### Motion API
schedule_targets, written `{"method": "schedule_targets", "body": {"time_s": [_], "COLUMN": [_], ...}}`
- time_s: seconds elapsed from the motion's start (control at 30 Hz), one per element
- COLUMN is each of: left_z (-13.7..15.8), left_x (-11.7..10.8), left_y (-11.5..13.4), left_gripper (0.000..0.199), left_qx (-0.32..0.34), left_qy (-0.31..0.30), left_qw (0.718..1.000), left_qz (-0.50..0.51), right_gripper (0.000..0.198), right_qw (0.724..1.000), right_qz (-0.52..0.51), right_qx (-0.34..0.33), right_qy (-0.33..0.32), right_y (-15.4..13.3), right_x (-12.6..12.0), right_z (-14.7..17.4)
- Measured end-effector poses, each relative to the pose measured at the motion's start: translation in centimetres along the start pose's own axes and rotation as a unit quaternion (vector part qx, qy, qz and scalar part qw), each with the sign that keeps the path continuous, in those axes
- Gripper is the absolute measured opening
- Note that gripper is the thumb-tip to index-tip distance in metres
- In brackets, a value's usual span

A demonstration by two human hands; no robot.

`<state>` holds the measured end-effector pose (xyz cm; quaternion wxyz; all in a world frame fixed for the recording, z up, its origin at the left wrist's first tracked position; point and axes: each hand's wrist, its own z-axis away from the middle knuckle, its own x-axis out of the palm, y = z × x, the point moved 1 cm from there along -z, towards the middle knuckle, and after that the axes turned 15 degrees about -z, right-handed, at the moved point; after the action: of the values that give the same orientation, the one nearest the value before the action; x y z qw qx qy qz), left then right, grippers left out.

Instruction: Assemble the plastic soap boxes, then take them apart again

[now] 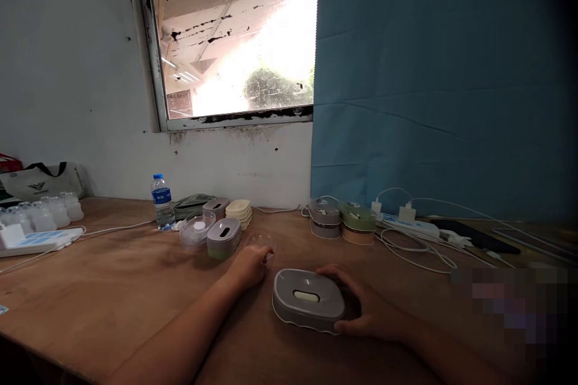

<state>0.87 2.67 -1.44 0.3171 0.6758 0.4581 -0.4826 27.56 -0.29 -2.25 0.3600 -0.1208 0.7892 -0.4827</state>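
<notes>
My right hand (361, 307) grips the right end of a grey oval plastic box (309, 313), thumb at the front and fingers behind. The box rests on the table, with a cream bar (306, 296) showing in the slot of its top. My left hand (253, 264) is closed at the edge of a clear plastic container (262, 240), just beyond the box on the left; its fingertips are partly hidden. Near that hand stand a grey-topped box with a green base (224, 239), clear containers (197, 230), a mauve slotted box (215, 208) and stacked cream trays (238, 212).
At the back right are two lidded boxes, one grey (324, 218) and one green and orange (358, 222), beside a power strip (410, 225) with loose white cables. A water bottle (163, 201) stands back left; several translucent bottles (43, 212) are farther left.
</notes>
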Motion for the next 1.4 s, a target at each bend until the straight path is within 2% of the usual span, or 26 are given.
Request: {"method": "schedule_targets", "body": {"time_s": [0.37, 0.57, 0.63, 0.7, 0.77, 0.83, 0.9, 0.97, 1.1, 1.17, 1.3, 1.4], "left_z": [0.1, 0.2, 0.4, 0.7, 1.1, 1.5, 1.7, 1.6, 1.5, 1.5, 1.3, 0.9], "left_x": [-0.3, -1.0, -1.7, -2.4, -2.7, -2.6, -2.1, -1.5, -1.0, -1.2, -1.6, -1.2], "left_y": [-1.4, -1.4, -0.8, 0.3, 1.6, 2.8, 3.5, 3.7, 3.6, 3.6, 3.4, 2.9], "left_gripper": [0.037, 0.035, 0.037, 0.040, 0.048, 0.055, 0.053, 0.048, 0.042, 0.036, 0.031, 0.031], "left_qx": [-0.054, -0.063, -0.020, 0.080, 0.189, 0.245, 0.233, 0.195, 0.169, 0.154, 0.116, 0.076], "left_qy": [0.007, 0.027, 0.047, 0.043, -0.007, -0.069, -0.088, -0.080, -0.067, -0.041, 0.047, 0.093], "left_qw": [0.998, 0.997, 0.999, 0.990, 0.958, 0.928, 0.923, 0.929, 0.921, 0.920, 0.921, 0.919], "left_qz": [-0.024, -0.023, 0.019, 0.112, 0.217, 0.273, 0.293, 0.305, 0.345, 0.357, 0.370, 0.375], "right_gripper": [0.069, 0.079, 0.070, 0.065, 0.067, 0.066, 0.066, 0.066, 0.063, 0.057, 0.047, 0.049], "right_qw": [1.000, 0.998, 0.998, 0.999, 1.000, 0.997, 0.992, 0.987, 0.984, 0.983, 0.985, 0.989], "right_qz": [0.016, 0.051, 0.055, 0.033, -0.016, -0.075, -0.125, -0.155, -0.166, -0.166, -0.114, -0.068], "right_qx": [-0.015, -0.011, 0.008, 0.011, -0.007, -0.017, -0.019, -0.018, -0.023, -0.030, -0.054, -0.079], "right_qy": [0.001, -0.028, -0.025, -0.010, 0.003, 0.013, 0.027, 0.046, 0.067, 0.077, 0.117, 0.105], "right_y": [0.1, -0.1, -0.1, -0.1, 0.1, 0.5, 1.0, 1.4, 1.6, 1.5, 1.0, 0.7], "right_x": [-0.1, -0.1, -0.1, -0.1, -0.3, -0.5, -0.7, -0.9, -0.8, -0.8, -1.1, -1.5], "right_z": [0.0, 0.0, 0.0, -0.1, -0.1, -0.2, -0.2, -0.3, -0.4, -0.4, -0.3, 0.0]}}
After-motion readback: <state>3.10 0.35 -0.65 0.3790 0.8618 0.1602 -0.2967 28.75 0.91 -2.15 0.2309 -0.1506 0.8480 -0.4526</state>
